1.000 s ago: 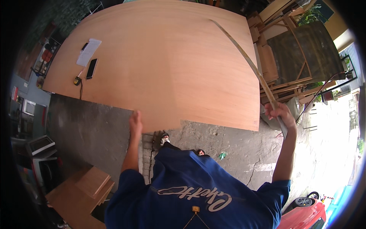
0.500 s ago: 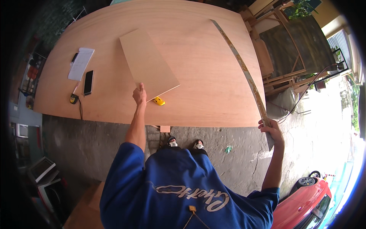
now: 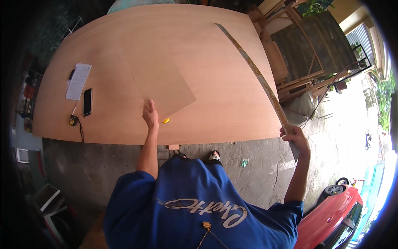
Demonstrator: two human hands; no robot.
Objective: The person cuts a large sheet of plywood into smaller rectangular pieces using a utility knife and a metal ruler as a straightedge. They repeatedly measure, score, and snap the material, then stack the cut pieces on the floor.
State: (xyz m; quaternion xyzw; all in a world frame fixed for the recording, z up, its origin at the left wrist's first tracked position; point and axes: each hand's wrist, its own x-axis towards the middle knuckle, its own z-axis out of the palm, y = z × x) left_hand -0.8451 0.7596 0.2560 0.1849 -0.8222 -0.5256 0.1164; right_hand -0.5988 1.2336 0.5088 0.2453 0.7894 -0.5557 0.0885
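Observation:
A rectangular thin plywood panel [image 3: 163,79] lies flat or nearly flat over a large plywood sheet [image 3: 224,103], almost the same colour. At its near left corner my left hand [image 3: 150,114] is closed on the edge, thumb on top. A small yellow tool [image 3: 166,120] peeks out from under the panel's near edge; the rest of it is hidden. My right hand [image 3: 297,140] grips the near end of a long, rust-stained metal straightedge [image 3: 259,76]. This strip runs away over the sheet's right side, its near end past the front edge.
On the sheet's left are a paper notepad [image 3: 78,82], a black phone [image 3: 87,101] and a yellow-black tape measure [image 3: 73,120]. Wooden frames [image 3: 309,45] stand beyond the right edge. A red car [image 3: 331,218] is at the lower right, on the concrete floor [image 3: 240,178].
The panel has come down closer to the sheet, covering more of the yellow tool. My left hand keeps its hold. The view has shifted slightly; the straightedge stays in my right hand.

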